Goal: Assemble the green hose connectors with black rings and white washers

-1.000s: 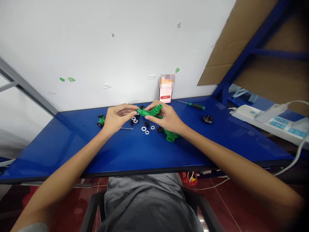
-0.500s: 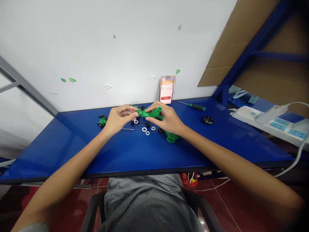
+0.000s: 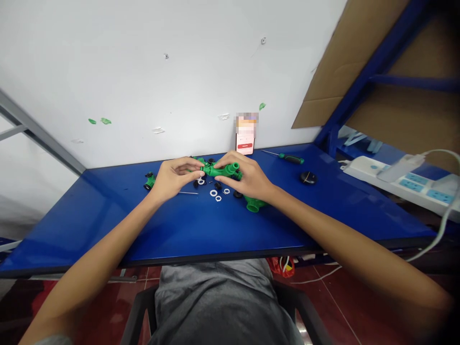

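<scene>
Hands: from my remote seat I see the left hand (image 3: 176,178) and right hand (image 3: 247,178) close together above the middle of the table, both narrow and curled, holding one piece between them. The left fingertips (image 3: 196,166) reach its left end; the right fingers (image 3: 230,167) wrap over its right end.

Held piece: a green plastic pipe fitting (image 3: 219,168), lying roughly level, with a round open spout at its right end. I cannot tell whether it touches the tabletop.

Parts beside it: a larger green fitting (image 3: 254,203) lies just below the right wrist. A small green fitting (image 3: 150,181) sits just past the left hand. White washers (image 3: 213,192) and black rubber pieces (image 3: 217,186) are scattered below the held piece, between the hands, and a thin metal pin (image 3: 189,192) lies just under the left hand.

Room: the blue table (image 3: 108,230) is open toward its near edge, and my forearms cross it from the lower corners.

Far edge: a green-handled screwdriver (image 3: 291,159) lies upper right of the hands, with a black disc (image 3: 308,178) nearby. A phone (image 3: 245,146), partly blurred, stands against the white wall (image 3: 143,81).

Right side: a white power strip (image 3: 409,187) sits beyond the table's right edge.
</scene>
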Demonstrator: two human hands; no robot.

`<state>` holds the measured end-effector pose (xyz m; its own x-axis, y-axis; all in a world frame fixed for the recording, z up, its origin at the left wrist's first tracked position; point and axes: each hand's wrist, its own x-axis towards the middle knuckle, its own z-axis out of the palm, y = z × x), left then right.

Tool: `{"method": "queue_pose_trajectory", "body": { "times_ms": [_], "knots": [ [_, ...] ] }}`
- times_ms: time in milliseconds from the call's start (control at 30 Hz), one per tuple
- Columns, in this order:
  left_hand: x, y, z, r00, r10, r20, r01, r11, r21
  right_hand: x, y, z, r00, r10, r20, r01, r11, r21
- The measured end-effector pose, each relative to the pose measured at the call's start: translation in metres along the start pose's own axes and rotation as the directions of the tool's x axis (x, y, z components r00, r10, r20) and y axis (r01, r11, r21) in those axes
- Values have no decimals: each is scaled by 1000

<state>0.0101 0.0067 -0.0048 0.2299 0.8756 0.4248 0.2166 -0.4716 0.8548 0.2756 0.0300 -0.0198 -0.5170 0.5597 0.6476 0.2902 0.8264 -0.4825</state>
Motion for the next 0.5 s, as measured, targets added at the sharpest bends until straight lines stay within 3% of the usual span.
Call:
{"method": "queue_pose_trajectory", "body": {
  "times_ms": [200, 300, 500],
  "knots": [
    [-1, -4, 3, 996, 75, -51, -74, 997, 14, -1, 4, 2, 981, -182, -60, 177, 981, -84],
    [-3, -3, 5, 984, 169, -52, -165, 984, 66, -2, 4, 1, 978, -204, -40, 198, 972, -130],
    [-9, 6, 4, 896, 445, -7, -427, 863, 269, -3, 2, 1, 969, -245, -30, 238, 958, -160]
  ]
}}
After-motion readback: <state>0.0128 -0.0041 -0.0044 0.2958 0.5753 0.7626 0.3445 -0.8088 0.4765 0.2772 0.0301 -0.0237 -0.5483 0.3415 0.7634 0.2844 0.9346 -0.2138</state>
